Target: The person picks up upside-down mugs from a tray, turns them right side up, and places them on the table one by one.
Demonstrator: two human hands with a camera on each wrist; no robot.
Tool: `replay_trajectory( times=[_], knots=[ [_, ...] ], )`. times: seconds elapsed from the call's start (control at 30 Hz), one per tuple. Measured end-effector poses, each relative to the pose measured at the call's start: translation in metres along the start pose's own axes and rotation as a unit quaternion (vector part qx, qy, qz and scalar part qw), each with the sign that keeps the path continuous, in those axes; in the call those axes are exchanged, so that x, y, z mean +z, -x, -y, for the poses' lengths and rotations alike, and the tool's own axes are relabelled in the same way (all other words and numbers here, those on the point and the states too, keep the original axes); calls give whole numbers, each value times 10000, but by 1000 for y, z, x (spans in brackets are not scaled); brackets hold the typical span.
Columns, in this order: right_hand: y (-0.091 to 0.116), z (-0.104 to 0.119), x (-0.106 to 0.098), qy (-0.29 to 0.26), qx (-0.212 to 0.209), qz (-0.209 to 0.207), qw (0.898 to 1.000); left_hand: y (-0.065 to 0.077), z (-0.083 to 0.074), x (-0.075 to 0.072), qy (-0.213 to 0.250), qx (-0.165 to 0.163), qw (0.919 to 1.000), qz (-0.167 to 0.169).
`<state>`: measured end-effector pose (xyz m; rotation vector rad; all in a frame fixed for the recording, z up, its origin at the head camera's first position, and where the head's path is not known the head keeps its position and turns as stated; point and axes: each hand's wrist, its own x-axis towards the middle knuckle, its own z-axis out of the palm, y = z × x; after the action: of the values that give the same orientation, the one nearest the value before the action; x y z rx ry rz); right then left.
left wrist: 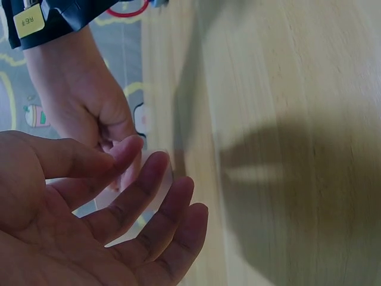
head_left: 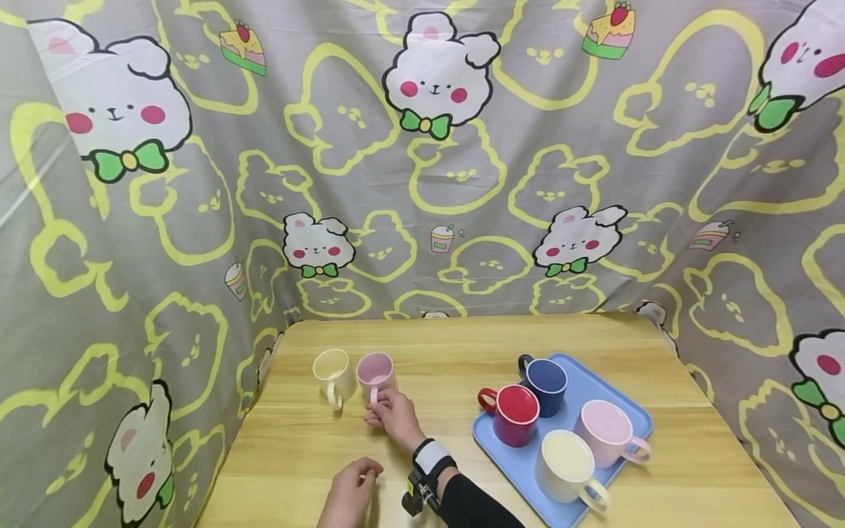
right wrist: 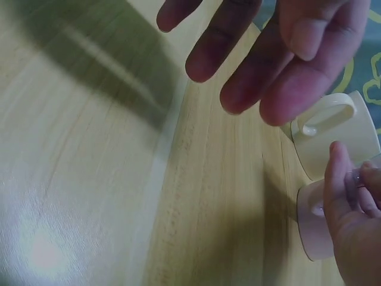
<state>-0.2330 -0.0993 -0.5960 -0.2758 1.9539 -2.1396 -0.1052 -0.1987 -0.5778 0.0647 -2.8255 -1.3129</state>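
Note:
My right hand is at the front of a mauve-pink mug, its thumb and fingers pinching the mug's handle. The right wrist view shows that hand at the pink mug, partly covering it. Just left of it stands a cream mug, its handle turned toward me. My left hand hovers lower down, nearer the front, holding nothing. In the left wrist view the left hand's fingers are loosely bent and spread.
To the right, a blue tray carries a red mug, a navy mug, a light pink mug and a larger cream mug. Patterned grey curtains stand around the wooden table at the back and sides.

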Motion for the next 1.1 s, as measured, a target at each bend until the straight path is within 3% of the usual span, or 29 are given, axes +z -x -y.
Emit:
replay_trajectory(
  times=[0.17, 0.23, 0.3, 0.43, 0.57, 0.67, 0.73, 0.8, 0.9, 1.0, 1.1],
  knots=[
    [0, 6, 0, 450, 13, 204, 9988, -1, -4, 5, -158, 52, 9999, 3],
    [0, 7, -1, 952, -59, 371, 9947, -1, -6, 7, -320, -12, 9995, 28],
    [3, 9, -4, 1651, -155, 576, 9845, -1, -8, 9, -449, -80, 9989, 69],
    [16, 17, -17, 2908, -446, 843, 9520, -1, -11, 14, -476, -162, 9986, 182],
    [39, 40, -44, 3234, -635, 916, 9397, -3, -16, 17, -457, -92, 9988, 172],
    [61, 64, -76, 3432, -1032, 878, 9294, -4, -18, 19, -488, 0, 9988, 72],
    [79, 81, -103, 3659, -1460, 627, 9170, -6, -19, 20, -482, 56, 9988, 25],
    [96, 96, -134, 3842, -1951, 122, 9023, -6, -20, 20, -452, 64, 9990, 32],
    [123, 114, -187, 4256, -2460, -838, 8668, -9, -22, 20, -306, -64, 9994, 139],
    [148, 122, -240, 4664, -2447, -1628, 8343, -11, -24, 19, -189, -246, 9992, 233],
    [172, 117, -286, 5002, -1962, -2047, 8182, -13, -25, 20, -147, -279, 9991, 289]
  ],
)
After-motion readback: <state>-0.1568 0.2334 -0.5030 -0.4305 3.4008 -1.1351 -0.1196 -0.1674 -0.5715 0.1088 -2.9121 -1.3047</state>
